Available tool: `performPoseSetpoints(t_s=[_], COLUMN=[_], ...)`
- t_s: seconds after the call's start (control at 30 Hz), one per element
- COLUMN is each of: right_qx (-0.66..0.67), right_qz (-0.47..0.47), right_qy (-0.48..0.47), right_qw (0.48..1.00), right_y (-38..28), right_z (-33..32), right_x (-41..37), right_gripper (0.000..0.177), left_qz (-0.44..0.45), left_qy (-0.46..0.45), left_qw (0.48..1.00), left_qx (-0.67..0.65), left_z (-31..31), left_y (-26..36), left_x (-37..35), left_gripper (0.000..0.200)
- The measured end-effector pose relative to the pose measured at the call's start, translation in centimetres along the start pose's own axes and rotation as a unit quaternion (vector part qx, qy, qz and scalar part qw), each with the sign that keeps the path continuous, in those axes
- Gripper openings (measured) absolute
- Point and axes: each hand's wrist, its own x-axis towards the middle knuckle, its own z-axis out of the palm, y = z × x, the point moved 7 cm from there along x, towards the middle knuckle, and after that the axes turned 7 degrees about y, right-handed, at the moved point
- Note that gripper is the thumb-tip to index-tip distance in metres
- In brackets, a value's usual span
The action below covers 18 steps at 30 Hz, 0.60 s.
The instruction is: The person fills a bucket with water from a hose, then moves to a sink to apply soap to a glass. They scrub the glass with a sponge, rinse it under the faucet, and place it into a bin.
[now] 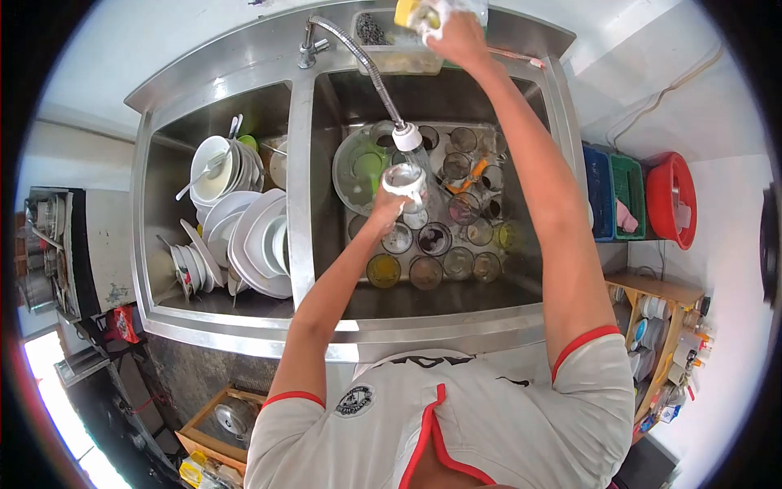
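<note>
My left hand point(389, 204) is closed around a white cup point(405, 181) with soap suds on it, in the right sink basin. The white tap head point(406, 137) is just above the cup. At the top, my right hand point(458, 37) holds a yellow sponge point(407, 12) covered in white foam, over a clear plastic container point(399, 61) behind the basin. Several glasses point(434, 238) stand in the right basin below my left hand. A large clear bowl point(352, 171) with something green in it lies left of the cup.
Stacked plates point(259, 236) and bowls point(213, 169) fill much of the left basin. A metal divider point(300, 187) separates the basins. The flexible tap hose point(362, 61) arches over the right basin. Green point(626, 191) and red baskets point(673, 200) stand at the right.
</note>
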Motion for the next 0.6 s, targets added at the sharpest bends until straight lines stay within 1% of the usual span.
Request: performPoseSetpoints(t_s=[0.03,0.1,0.13,0.17,0.2,0.23,0.27,0.3,0.33,0.37,0.4,0.43,0.5,0.6], right_qx=[0.011,0.032,0.067,0.097,0.242,0.294,0.298,0.388,0.451,0.459,0.297,0.21,0.156,0.125], right_qz=[-0.049,-0.146,-0.094,0.02,0.162,0.209,0.245,0.315,0.421,0.438,0.371,0.346,0.286,0.312], right_qy=[0.083,0.24,0.245,0.215,0.157,0.161,0.147,0.104,0.072,0.061,0.025,-0.033,-0.039,-0.171], right_qw=[0.995,0.959,0.963,0.972,0.944,0.919,0.911,0.86,0.784,0.77,0.88,0.914,0.945,0.926], right_y=[-1.3,-4.6,-4.7,-4.4,-2.7,-2.0,-1.2,1.4,1.8,3.0,4.2,3.3,3.2,2.0], right_z=[-0.9,-3.3,-3.6,-3.5,-1.5,0.1,1.6,5.7,7.5,9.7,11.0,10.6,13.2,16.5], right_x=[-0.1,-2.7,-4.7,-7.5,-10.5,-14.0,-17.3,-21.4,-24.1,-26.2,-27.0,-26.5,-27.2,-26.8], right_gripper=[0.044,0.036,0.033,0.021,0.013,0.012,0.012,0.013,0.012,0.014,0.026,0.032,0.024,0.023], left_qz=[0.007,0.016,0.018,0.046,0.074,0.101,0.104,0.109,0.115,0.124,0.11,0.088,0.04,0.052], left_qy=[0.003,0.008,0.003,0.012,0.02,0.029,0.027,0.037,0.045,0.052,0.062,0.05,0.028,0.026], left_qw=[1.0,0.999,1.0,0.999,0.997,0.994,0.994,0.991,0.986,0.978,0.976,0.981,0.986,0.955], left_qx=[0.014,0.038,0.02,0.022,0.024,0.027,0.031,0.072,0.115,0.159,0.176,0.168,0.158,0.29], left_z=[0.0,-0.2,0.4,0.5,0.4,0.2,-0.2,0.0,0.4,0.6,-0.1,-0.4,-1.3,-3.0], left_y=[-0.2,-1.3,-0.9,-1.1,-1.7,-2.6,-3.6,-3.2,-2.1,-1.3,-2.3,-2.5,-2.8,-1.5], left_x=[0.7,2.2,2.1,2.5,3.2,3.7,4.4,4.1,3.3,3.0,3.4,3.3,2.5,1.5], left_gripper=[0.065,0.065,0.068,0.071,0.073,0.075,0.083,0.084,0.085,0.086,0.087,0.086,0.085,0.081])
